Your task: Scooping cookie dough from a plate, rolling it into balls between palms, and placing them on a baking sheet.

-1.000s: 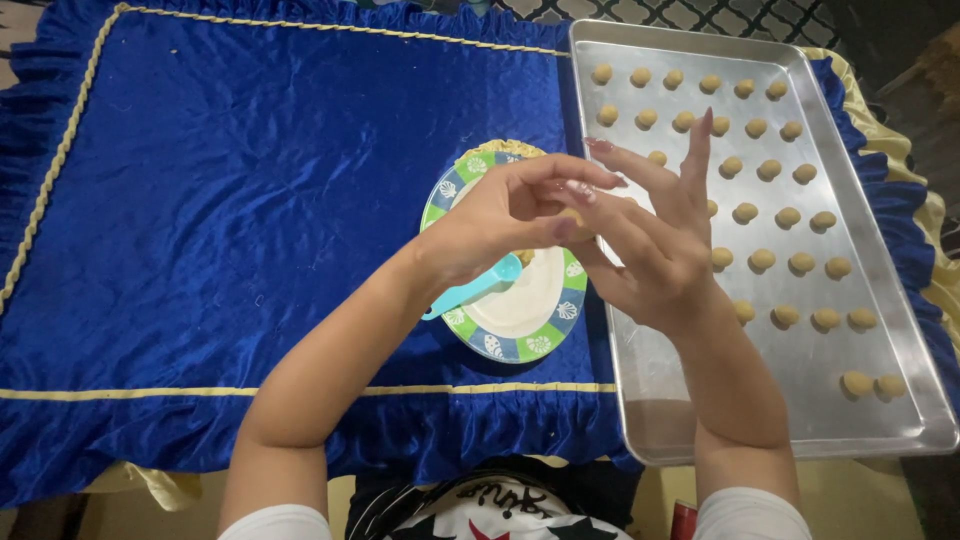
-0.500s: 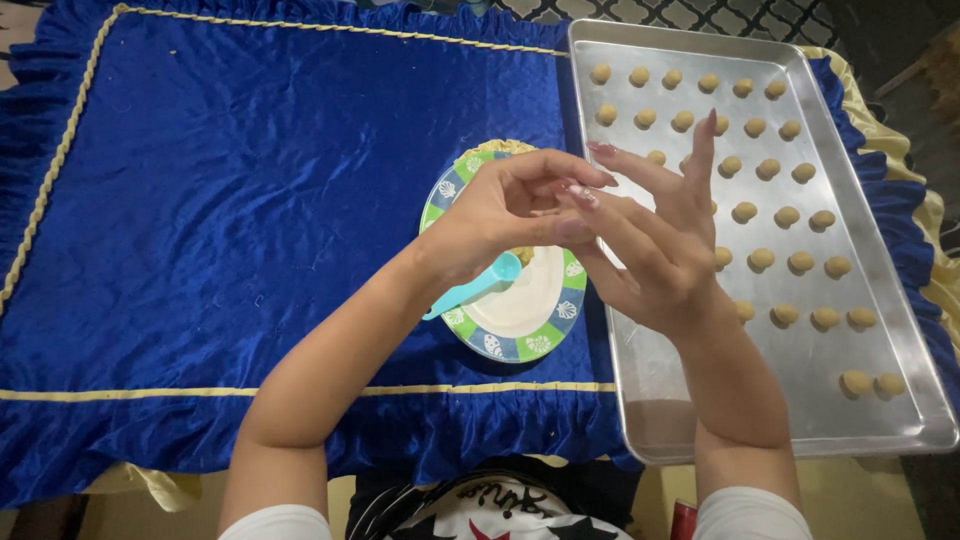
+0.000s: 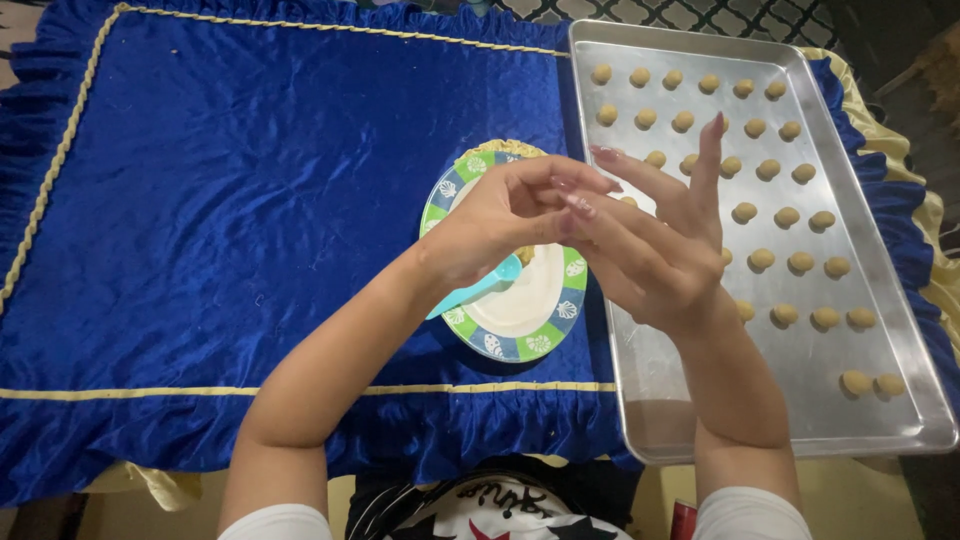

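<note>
Person: white short sleeves and a dark printed shirt show at the bottom edge, nearest to the camera.
Left hand (image 3: 500, 225): raised above the plate, fingers curled and pressed against the right palm; whether a piece of dough is between the hands, I cannot tell.
Right hand (image 3: 655, 245): palm turned to the left hand, fingers spread and pointing up; it stands over the left edge of the tray.
Hands together: they touch each other, palm against fingers, in the air above the plate and the tray edge.
Round plate with green, blue and white patterned rim (image 3: 535, 320): lies on the cloth under the hands, just beside the tray; its middle is pale.
Light blue plastic spoon (image 3: 475, 290): rests on the plate, handle pointing to the lower left, partly hidden by the left wrist.
Small tan dough balls (image 3: 790, 262): set in rows on the tray, apart from each other.
Long silver metal tray (image 3: 790, 400): on the right side of the worktop; its near part is bare.
Blue velvet cloth with gold cord (image 3: 250, 200): covers the worktop, with a ruffled border.
</note>
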